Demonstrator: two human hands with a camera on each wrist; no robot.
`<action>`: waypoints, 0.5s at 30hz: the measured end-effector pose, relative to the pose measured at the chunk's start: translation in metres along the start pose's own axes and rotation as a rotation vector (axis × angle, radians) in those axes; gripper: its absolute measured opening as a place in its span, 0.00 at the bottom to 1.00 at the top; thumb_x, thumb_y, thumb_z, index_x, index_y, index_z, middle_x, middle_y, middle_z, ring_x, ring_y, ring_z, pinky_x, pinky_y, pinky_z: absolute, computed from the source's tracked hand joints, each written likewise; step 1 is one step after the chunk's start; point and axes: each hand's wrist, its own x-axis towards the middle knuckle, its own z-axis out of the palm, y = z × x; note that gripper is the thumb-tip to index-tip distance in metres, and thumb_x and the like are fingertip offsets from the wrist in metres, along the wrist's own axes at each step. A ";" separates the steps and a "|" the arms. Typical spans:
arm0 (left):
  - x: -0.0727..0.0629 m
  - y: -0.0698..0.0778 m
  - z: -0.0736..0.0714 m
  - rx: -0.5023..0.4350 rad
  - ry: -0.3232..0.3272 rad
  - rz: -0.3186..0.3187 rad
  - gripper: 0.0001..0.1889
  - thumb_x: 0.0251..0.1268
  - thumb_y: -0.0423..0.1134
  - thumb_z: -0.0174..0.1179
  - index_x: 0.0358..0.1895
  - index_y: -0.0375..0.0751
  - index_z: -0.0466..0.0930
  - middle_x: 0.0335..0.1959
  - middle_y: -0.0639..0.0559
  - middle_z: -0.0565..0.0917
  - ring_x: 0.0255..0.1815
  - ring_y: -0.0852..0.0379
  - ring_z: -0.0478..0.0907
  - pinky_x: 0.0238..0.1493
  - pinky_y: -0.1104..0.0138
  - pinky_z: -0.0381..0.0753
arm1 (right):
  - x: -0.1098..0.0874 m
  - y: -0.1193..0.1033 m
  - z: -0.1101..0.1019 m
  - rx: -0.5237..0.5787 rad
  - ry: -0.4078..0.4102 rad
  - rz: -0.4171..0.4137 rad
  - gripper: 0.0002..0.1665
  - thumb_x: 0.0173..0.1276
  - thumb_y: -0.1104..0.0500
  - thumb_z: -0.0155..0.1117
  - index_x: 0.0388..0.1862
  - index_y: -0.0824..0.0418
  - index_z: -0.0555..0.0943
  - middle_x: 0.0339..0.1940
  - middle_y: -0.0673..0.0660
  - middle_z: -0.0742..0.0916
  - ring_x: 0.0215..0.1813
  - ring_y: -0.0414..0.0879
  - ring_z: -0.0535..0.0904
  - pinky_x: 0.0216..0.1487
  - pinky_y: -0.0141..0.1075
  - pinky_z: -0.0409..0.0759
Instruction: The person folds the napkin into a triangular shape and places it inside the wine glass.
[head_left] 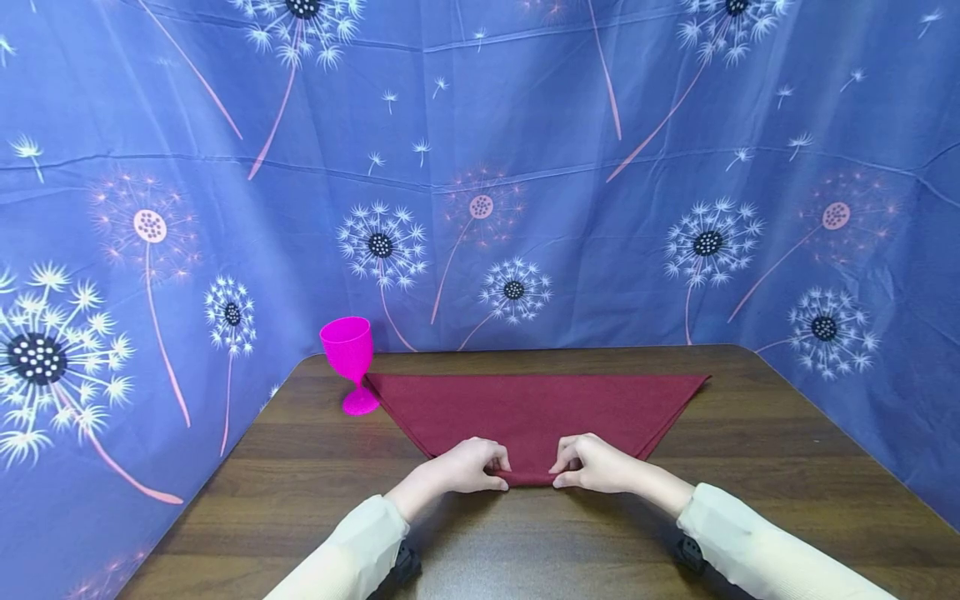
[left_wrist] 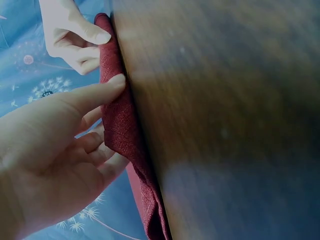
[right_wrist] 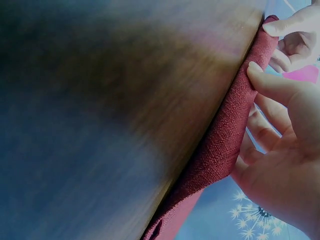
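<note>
Two narrow pinches hold the rolled near edge of the burgundy cloth (head_left: 534,417); our left hand (head_left: 467,467) and our right hand (head_left: 597,465) grip it near each other, thumbs on the near side; we have the cloth on the wooden table (head_left: 300,492), its long straight edge away from us; a magenta goblet (head_left: 350,348) stands upright by the cloth's far left corner.

Dark red, finely textured cloth (head_left: 536,412), layered and spread on the wooden tabletop (head_left: 787,450) as a broad trapezoid. The long straight edge lies at the far side, ending in pointed corners; the sides converge on a short, thick, turned-over near edge.
</note>
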 end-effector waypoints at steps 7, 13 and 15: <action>-0.001 0.000 -0.002 0.038 0.006 -0.002 0.10 0.47 0.39 0.70 0.33 0.44 0.79 0.29 0.55 0.79 0.32 0.65 0.75 0.37 0.77 0.71 | 0.001 0.002 0.000 -0.051 0.015 -0.040 0.06 0.55 0.62 0.69 0.32 0.62 0.87 0.24 0.46 0.82 0.26 0.27 0.69 0.27 0.23 0.71; -0.001 0.001 -0.004 -0.006 0.001 -0.015 0.09 0.52 0.35 0.66 0.37 0.42 0.79 0.31 0.54 0.85 0.34 0.64 0.79 0.40 0.74 0.74 | 0.001 0.002 0.001 -0.098 0.017 -0.051 0.02 0.57 0.63 0.67 0.30 0.59 0.85 0.25 0.45 0.82 0.26 0.27 0.68 0.28 0.23 0.70; -0.001 0.001 -0.004 -0.029 -0.001 -0.026 0.08 0.53 0.34 0.65 0.37 0.42 0.79 0.31 0.53 0.85 0.34 0.63 0.80 0.40 0.74 0.75 | 0.001 0.002 0.001 -0.111 0.016 -0.051 0.02 0.58 0.62 0.67 0.30 0.59 0.85 0.26 0.46 0.83 0.27 0.28 0.69 0.29 0.24 0.71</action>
